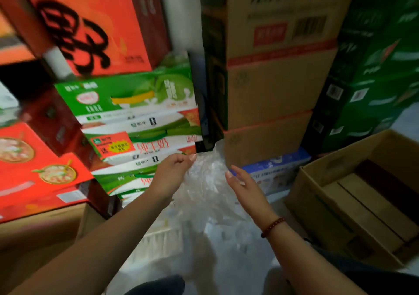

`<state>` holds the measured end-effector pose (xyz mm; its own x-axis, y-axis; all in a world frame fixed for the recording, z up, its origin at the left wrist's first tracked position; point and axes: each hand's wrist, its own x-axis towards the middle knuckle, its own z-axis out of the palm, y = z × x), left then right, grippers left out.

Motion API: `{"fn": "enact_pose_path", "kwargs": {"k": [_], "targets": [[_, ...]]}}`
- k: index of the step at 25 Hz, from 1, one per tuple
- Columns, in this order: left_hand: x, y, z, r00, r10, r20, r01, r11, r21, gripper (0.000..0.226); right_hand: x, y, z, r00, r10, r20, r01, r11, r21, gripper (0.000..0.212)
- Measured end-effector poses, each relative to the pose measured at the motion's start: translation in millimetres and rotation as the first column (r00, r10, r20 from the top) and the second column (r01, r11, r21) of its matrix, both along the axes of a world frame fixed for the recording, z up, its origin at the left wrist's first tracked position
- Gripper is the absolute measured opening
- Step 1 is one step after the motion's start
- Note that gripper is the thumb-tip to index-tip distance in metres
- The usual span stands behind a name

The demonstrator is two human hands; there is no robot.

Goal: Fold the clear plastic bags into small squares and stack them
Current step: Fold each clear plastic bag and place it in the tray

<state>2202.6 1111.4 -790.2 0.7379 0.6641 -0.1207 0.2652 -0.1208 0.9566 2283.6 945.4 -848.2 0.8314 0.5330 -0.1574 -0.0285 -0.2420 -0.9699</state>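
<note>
Pinching the top edge of a clear plastic bag [204,181] with the left hand [173,170], hanging in front of stacked cartons [140,122]. Reaching with the right hand [246,184], fingers straight, gripping nothing. Likely feeling light, limp, slippery; best taking corners.

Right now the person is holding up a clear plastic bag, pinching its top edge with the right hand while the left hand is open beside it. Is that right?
Not quite. The head view shows the left hand pinching the top edge of the clear plastic bag, while the right hand, the one with the bead bracelet, is open beside it.
</note>
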Motion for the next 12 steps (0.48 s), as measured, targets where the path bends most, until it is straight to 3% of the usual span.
{"fn": "enact_pose_path", "kwargs": {"k": [5, 9, 12], "targets": [[-9.9, -25.6, 66.1, 0.970, 0.165, 0.180, -0.163, 0.986, -0.028, 0.020, -1.8, -13.5, 79.4, 1.000, 0.025, -0.001, -0.025, 0.998, 0.055, 0.056], [-6.3, -37.3, 69.1, 0.930, 0.300, 0.214, -0.288, 0.954, -0.088, 0.023, -1.3, -21.2, 119.3, 0.990, 0.110, 0.082, -0.111, 0.994, -0.004, 0.034], [-2.9, -39.6, 58.8, 0.916, 0.344, 0.208, -0.312, 0.935, -0.169, 0.025, 4.3, -23.8, 127.6, 0.987, 0.138, -0.083, -0.130, 0.986, 0.102, 0.029]]}}
